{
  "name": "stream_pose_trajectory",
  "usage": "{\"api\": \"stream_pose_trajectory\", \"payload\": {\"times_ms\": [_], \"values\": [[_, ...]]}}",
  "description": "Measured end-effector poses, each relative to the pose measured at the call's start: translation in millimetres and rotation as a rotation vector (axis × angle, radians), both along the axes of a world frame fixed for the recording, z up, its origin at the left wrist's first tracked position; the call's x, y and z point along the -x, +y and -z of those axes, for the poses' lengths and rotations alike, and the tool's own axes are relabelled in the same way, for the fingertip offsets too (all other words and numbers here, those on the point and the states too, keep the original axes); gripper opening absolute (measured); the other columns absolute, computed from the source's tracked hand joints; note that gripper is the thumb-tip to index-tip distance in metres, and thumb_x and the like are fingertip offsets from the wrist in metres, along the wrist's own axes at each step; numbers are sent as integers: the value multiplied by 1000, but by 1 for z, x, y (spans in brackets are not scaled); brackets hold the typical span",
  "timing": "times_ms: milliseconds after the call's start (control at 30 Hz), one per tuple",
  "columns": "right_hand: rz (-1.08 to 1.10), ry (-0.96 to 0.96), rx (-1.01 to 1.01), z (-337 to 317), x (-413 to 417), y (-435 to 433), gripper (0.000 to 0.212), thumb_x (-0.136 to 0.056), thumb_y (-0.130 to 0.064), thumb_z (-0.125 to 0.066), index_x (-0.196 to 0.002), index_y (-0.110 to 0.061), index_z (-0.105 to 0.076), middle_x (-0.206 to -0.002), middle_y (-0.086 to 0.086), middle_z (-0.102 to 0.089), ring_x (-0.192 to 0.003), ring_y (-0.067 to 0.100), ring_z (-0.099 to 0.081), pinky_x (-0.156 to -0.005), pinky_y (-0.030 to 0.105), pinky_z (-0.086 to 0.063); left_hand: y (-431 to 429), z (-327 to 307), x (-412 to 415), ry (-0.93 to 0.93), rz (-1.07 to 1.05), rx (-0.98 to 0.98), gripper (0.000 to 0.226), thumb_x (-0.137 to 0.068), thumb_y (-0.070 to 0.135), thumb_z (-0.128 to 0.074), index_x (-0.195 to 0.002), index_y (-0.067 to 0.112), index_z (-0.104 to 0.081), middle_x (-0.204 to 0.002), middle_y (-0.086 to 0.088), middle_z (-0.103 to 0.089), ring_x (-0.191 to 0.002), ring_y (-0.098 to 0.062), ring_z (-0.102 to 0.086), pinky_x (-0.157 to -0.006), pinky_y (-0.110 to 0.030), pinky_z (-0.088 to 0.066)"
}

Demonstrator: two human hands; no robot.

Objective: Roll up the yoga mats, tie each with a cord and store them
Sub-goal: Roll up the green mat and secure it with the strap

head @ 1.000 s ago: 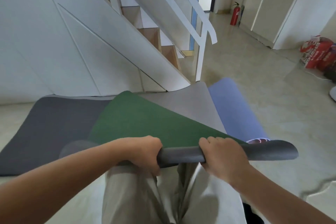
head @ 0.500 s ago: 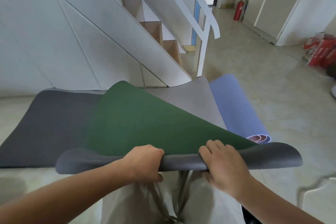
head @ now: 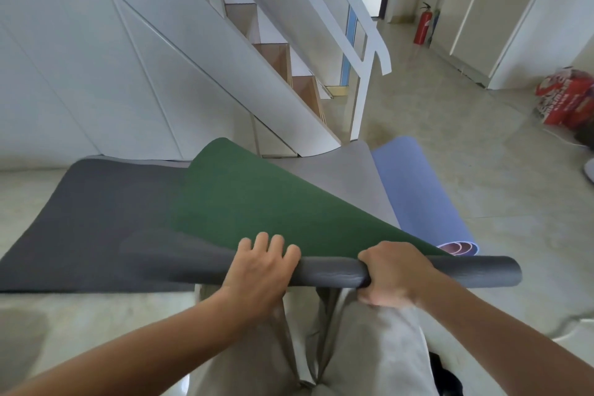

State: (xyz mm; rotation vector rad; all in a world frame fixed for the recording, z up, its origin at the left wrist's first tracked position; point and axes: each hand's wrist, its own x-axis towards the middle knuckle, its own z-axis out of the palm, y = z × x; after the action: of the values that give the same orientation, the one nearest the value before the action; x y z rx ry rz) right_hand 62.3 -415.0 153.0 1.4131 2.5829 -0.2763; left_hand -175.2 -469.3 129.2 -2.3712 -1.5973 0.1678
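A green, grey-backed foam yoga mat (head: 244, 202), part-rolled, lies crosswise. Fingers of the right hand (head: 389, 273) clench it; the left hand (head: 257, 270) presses beside, fingers released.

A white staircase (head: 244, 51) rises over pale floor tiles (head: 501, 177), cupboards (head: 501, 10) beyond.

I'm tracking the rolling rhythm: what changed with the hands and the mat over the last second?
The left hand gave up its curled grip and now lies with fingers spread over the rolled end of the green-and-grey mat, fingertips reaching forward onto the green face. The right hand kept its grip round the roll. The rolled blue mat stayed on the floor beside it.
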Motion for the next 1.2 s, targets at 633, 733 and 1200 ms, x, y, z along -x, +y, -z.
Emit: {"api": "stream_pose_trajectory", "payload": {"times_ms": [633, 733, 1200], "values": [[-46, 161, -644, 63, -42, -59, 62, -74, -80, -42, -60, -20, -47, -49, -3, -43, -35, 20, -46, -39, 26, -21, -43, 11, 3, -111, -119, 265, 35, -89, 46, -61, -91, 20, -37, -94, -5, -63, -83, -32, -66, -59, -40, -37], [24, 205, -639, 65, -36, -62, 72, -85, -83, -20, -56, -21, -44, -48, -3, -43, -38, 20, -46, -40, 27, -20, -39, 10, 6, -166, -101, 280, 42, -93, 61, -47, -98, 20, -41, -102, -4, -63, -92, -33, -64, -66, -38, -35], [242, 263, -826, 73, -14, -40, 48, -95, -51, -41, -71, -11, -53, -78, 10, -49, -68, 30, -47, -60, 40, -40, -2, 23, 19, -325, 34, 116, 49, -97, 60, -15, -99, 30, -54, -93, 6, -49, -88, -20, -51, -78, -35, -35]]}}
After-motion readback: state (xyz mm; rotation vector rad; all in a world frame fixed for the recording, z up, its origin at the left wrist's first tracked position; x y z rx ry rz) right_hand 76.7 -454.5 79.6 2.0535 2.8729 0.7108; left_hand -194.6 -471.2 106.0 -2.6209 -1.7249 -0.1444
